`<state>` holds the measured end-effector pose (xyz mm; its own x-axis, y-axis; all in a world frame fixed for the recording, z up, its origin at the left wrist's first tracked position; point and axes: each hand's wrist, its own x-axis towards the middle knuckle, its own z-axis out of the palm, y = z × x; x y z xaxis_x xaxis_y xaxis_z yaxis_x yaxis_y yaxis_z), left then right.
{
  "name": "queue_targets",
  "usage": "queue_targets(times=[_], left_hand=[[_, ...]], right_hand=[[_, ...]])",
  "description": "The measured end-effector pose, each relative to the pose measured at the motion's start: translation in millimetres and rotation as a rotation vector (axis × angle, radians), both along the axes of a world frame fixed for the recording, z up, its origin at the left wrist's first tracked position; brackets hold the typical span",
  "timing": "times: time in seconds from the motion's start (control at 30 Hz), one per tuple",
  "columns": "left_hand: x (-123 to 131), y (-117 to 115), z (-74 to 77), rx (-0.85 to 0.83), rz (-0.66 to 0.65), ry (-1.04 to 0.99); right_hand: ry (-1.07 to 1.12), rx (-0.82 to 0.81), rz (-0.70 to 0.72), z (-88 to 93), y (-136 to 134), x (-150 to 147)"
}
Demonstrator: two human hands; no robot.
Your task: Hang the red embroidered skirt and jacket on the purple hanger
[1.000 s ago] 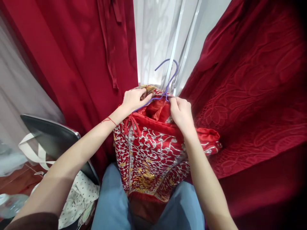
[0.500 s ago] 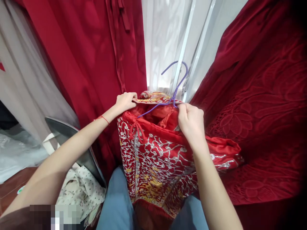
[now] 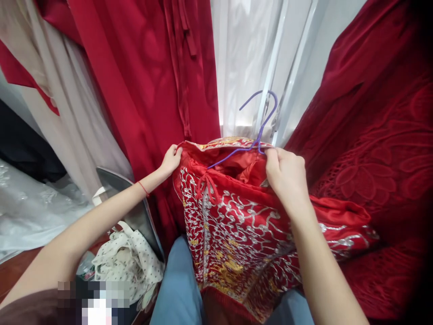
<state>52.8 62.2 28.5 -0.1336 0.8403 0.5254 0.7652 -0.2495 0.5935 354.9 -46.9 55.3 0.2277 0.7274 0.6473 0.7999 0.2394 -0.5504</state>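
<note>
A red embroidered garment (image 3: 233, 216) with silver and gold patterns hangs in front of my knees, its red lining showing at the open top. My left hand (image 3: 171, 159) pinches the left end of the garment's upper edge. At the right, my right hand (image 3: 287, 176) grips the same edge close to the neck of a purple hanger (image 3: 260, 131). The hanger's arm slopes down to the left inside the opening, and its hook rises above the cloth. A red tie (image 3: 209, 186) is knotted at the front edge. My right hand hides part of the hanger.
Plain dark-red cloth (image 3: 142, 90) hangs behind on the left, and a red patterned lace dress (image 3: 382, 149) on the right. White metal bars (image 3: 280, 67) stand between them. Lower left are a dotted cream cloth (image 3: 128, 262), a grey panel (image 3: 115, 180) and white sheer fabric (image 3: 40, 207).
My left hand has drawn the upper edge outward to the left, so the opening's left side is wider. The view has shifted, moving most things slightly right and down.
</note>
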Motion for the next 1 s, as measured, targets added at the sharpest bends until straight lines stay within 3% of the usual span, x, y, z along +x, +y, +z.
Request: queue_targets(times=[0.1, 0.17, 0.23, 0.3, 0.4, 0.5, 0.67, 0.8, 0.9, 1.0], left_hand=[[-24, -41, 15.6, 0.264, 0.155, 0.299], [-38, -71, 19.1, 0.339, 0.271, 0.453], [-44, -98, 10.8, 0.291, 0.328, 0.529], [-39, -116, -9.1, 0.169, 0.318, 0.568], [-13, -136, -49.2, -0.026, 0.205, 0.564], [31, -157, -82.7, -0.104, 0.104, 0.452], [115, -183, -118.2, -0.231, 0.045, 0.364], [144, -187, -139.8, -0.131, -0.104, 0.221], [142, -192, -131.2, 0.114, -0.103, -0.044], [140, -189, -90.1, 0.431, -0.070, -0.174]], right_hand=[[0.025, -0.004, 0.015, 0.4, -3, 1], [0.036, -0.004, 0.059, 1.6, -4, 2], [0.046, -0.017, 0.121, 3.2, -4, 3], [0.065, -0.046, 0.161, 4.8, -3, 4], [0.102, -0.074, 0.164, 6.9, -2, 7], [0.120, -0.107, 0.182, 8.8, -2, 10], [0.163, -0.104, 0.201, 7.9, -4, 10], [0.205, -0.118, 0.164, 4.7, -6, 9], [0.223, -0.127, 0.154, 3.2, -6, 7], [0.236, -0.117, 0.126, 2.6, -6, 2]])
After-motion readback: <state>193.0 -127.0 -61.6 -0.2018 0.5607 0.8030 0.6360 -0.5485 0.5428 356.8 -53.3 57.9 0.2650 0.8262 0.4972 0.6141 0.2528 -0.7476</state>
